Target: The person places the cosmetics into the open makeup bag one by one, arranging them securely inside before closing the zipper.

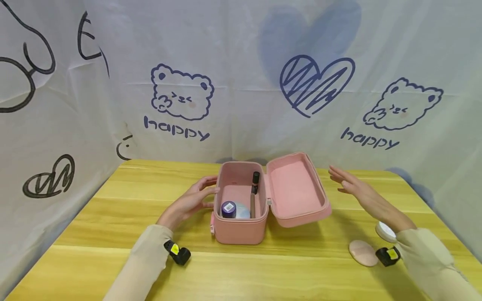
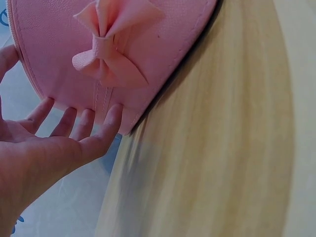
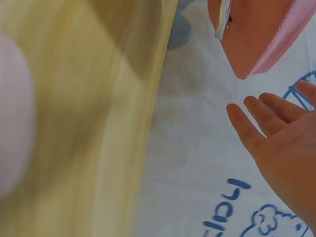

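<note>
A pink case (image 1: 241, 232) stands on the table in the head view, its lid (image 1: 297, 186) swung out to the right. Inside lie a purple-capped jar (image 1: 229, 209), a pale blue round item (image 1: 242, 211), a black tube (image 1: 255, 182) and a brown stick-like item (image 1: 252, 205). My left hand (image 1: 190, 200) touches the case's left side with spread fingers; the left wrist view shows them beside a pink bow (image 2: 106, 54). To the right of the lid, my right hand (image 1: 355, 188) hovers with fingers extended, apart from it and holding nothing.
Below my right forearm, a round pinkish disc (image 1: 363, 253) and a white round item (image 1: 385, 231) lie on the wooden table (image 1: 263, 276). A white cloth (image 1: 241, 42) printed with bears and hearts hangs behind the table's back edge.
</note>
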Demonstrator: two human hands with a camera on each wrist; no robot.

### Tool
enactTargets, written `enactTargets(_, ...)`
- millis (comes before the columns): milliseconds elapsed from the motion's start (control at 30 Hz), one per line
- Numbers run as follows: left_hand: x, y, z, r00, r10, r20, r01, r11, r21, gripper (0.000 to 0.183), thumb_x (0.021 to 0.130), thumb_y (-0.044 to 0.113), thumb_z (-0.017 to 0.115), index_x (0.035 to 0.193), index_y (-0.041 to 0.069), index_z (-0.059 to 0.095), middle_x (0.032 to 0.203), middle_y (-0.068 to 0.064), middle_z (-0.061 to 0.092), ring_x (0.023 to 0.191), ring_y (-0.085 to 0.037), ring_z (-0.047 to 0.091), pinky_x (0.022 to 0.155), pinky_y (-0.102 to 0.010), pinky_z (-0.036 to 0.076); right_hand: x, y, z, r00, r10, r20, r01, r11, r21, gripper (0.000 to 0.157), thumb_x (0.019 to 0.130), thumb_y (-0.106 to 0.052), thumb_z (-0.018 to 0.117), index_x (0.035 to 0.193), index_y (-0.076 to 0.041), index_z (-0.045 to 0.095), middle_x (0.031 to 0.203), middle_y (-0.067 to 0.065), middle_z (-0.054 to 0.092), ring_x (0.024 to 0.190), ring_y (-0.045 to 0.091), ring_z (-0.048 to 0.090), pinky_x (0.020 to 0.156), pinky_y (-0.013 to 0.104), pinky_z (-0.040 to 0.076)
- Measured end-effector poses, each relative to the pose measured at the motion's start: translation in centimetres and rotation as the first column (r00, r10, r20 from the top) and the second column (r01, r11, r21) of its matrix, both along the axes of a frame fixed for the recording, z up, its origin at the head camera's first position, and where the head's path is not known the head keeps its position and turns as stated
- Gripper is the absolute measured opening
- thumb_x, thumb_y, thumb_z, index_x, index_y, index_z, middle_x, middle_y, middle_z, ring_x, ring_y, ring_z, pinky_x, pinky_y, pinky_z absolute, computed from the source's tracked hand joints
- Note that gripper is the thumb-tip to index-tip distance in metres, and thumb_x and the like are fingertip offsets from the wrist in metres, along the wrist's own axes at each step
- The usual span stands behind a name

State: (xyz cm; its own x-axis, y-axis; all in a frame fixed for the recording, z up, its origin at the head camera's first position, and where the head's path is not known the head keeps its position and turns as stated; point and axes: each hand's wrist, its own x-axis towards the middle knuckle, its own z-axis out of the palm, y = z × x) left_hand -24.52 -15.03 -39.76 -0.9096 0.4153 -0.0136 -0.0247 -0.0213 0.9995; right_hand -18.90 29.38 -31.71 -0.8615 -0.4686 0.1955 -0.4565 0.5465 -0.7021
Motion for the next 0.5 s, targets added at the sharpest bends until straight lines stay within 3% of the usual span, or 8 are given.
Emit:
enactTargets(100, 0.0, -0.1, 0.0, 1.0, -0.005, -0.009, 0.005, 1.0, -0.008, 0.069, 0.095, 0.031, 0.061, 0.148, 0.003, 0.026, 0.151, -0.021, 0.022, 0.131, -0.038, 0.036, 0.095, -0.046, 0.048, 0.7, 0.9, -0.8, 0.996, 0.091, 0.013, -0.089, 0.987, -0.136, 0.05, 0.107, -0.021, 0.019, 0.154, -0.005, 0.019, 0.153, 0.003, 0.033, 0.138, 0.016, 0.034, 0.099, 0.019, 0.039)
enactTargets(200, 0.0, -0.1, 0.1, 1.0, 0.007, 0.01, -0.007, 1.0, -0.011, 0.065, 0.096, 0.027, 0.059, 0.148, 0.004, 0.027, 0.152, -0.019, 0.023, 0.132, -0.038, 0.035, 0.096, -0.047, 0.047, 1.3, 1.7, -1.4, 0.985, 0.168, 0.035, -0.155, 0.959, -0.237, 0.049, 0.107, -0.021, 0.017, 0.154, -0.012, 0.022, 0.148, -0.015, 0.037, 0.131, 0.001, 0.038, 0.096, 0.02, 0.043)
enactTargets(367, 0.0, -0.1, 0.1, 0.999, 0.02, 0.034, -0.02, 1.0, -0.013, 0.058, 0.099, 0.02, 0.054, 0.149, 0.006, 0.027, 0.152, -0.017, 0.024, 0.133, -0.038, 0.034, 0.097, -0.049, 0.046, 2.4, 3.1, -2.2, 0.973, 0.204, 0.106, -0.162, 0.937, -0.31, 0.047, 0.106, -0.017, 0.019, 0.152, -0.024, 0.028, 0.143, -0.022, 0.041, 0.126, 0.0, 0.045, 0.091, 0.026, 0.049)
enactTargets(500, -0.1, 0.0, 0.0, 0.999, 0.023, 0.039, -0.023, 1.0, -0.015, 0.058, 0.099, 0.02, 0.054, 0.149, 0.007, 0.028, 0.152, -0.016, 0.024, 0.133, -0.037, 0.034, 0.097, -0.048, 0.046, 3.3, 4.2, -3.0, 0.966, 0.209, 0.155, -0.151, 0.936, -0.317, 0.048, 0.106, -0.011, 0.02, 0.153, -0.019, 0.027, 0.143, -0.021, 0.042, 0.124, 0.001, 0.046, 0.091, 0.028, 0.05)
